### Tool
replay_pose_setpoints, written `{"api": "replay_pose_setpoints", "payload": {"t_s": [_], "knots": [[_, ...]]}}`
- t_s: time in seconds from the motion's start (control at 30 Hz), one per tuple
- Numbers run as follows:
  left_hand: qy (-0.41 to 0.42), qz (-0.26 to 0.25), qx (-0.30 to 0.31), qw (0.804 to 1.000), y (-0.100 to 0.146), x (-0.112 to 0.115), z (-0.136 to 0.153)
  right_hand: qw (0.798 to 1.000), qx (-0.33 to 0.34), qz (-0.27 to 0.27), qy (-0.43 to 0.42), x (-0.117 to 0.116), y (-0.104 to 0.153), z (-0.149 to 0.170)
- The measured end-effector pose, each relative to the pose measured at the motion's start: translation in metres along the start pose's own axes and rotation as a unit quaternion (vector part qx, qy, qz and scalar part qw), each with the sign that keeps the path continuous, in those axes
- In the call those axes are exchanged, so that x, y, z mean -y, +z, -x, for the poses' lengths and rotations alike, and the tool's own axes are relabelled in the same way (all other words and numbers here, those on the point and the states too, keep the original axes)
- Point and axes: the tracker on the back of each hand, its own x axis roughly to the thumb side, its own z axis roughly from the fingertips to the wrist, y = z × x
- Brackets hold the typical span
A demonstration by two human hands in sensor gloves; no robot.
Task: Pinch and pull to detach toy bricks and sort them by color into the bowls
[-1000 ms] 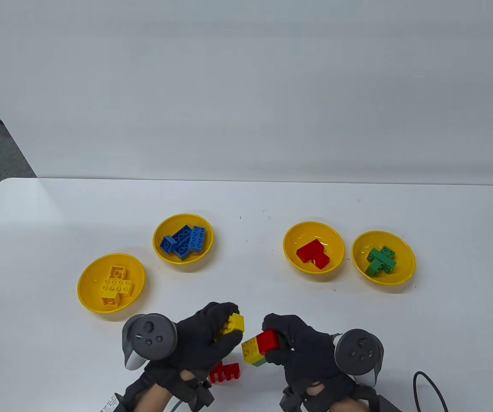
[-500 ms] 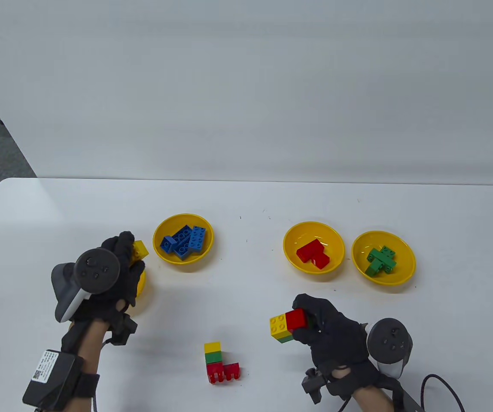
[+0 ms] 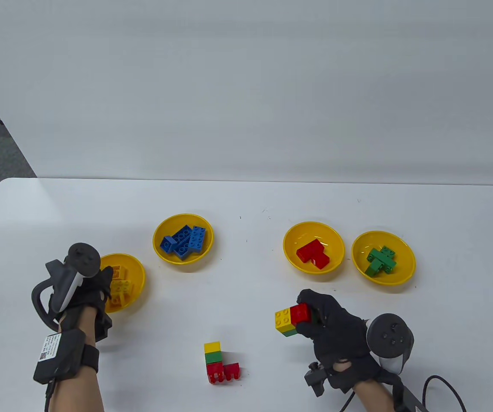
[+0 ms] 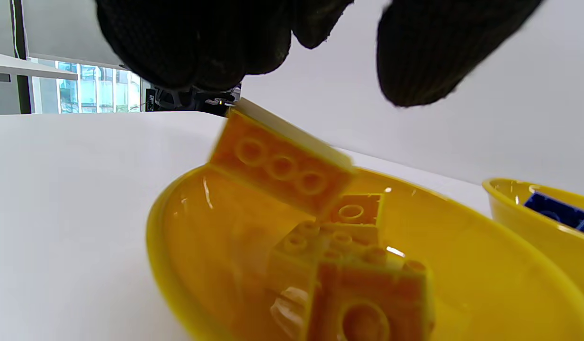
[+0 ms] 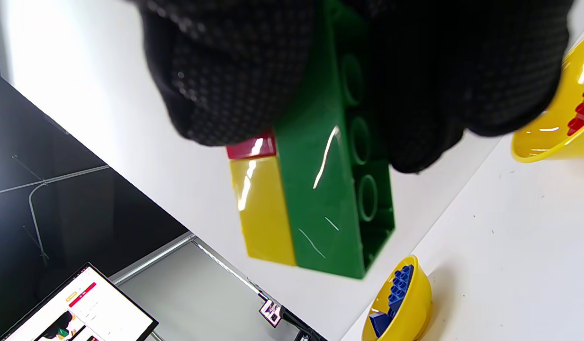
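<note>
Lower right of the table view: right hand (image 3: 332, 326) grips a brick cluster (image 3: 291, 319) of yellow, red and green, fingers curled round its red end, lifted off the tabletop (image 3: 246, 197). Right wrist view shows the green brick (image 5: 334, 189) underside with yellow and a sliver of red beside it, glove fingers (image 5: 235, 71) clamped on both sides.

Bottom centre: a second cluster (image 3: 220, 363) lies on the tabletop, yellow over green over red, with another red piece at its right. Untouched by either hand.

Left side: left hand (image 3: 89, 292) sits over the left edge of the bowl of yellow bricks (image 3: 137, 268). Left wrist view: fingertips (image 4: 424, 61) spread apart above the bowl, holding nothing; a yellow brick (image 4: 282, 168) is tilted just below them, blurred, above the other yellow bricks in the bowl. Cannot tell whether it touches the glove.

Further up: bowl of blue bricks (image 3: 160, 253) upper left of centre; bowl of red bricks (image 3: 291, 257) and bowl of green bricks (image 3: 405, 270) side by side at right, near each other, not touching.
</note>
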Motion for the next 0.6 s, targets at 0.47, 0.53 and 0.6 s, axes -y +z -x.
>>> {"api": "replay_pose_setpoints", "payload": {"t_s": [0.47,0.53,0.6], "knots": [[0.165,-0.081,0.341,0.922,0.128,-0.093,-0.119,1.000,0.012,-0.009,-0.001,-0.011,0.003,-0.004],[0.185,-0.053,0.409,0.892,0.155,-0.089,-0.139,1.000,0.013,-0.012,-0.002,-0.012,0.003,-0.004],[0.195,-0.035,0.448,0.872,0.179,-0.076,-0.157,1.000,0.015,-0.013,-0.002,-0.014,0.004,-0.004]]}}
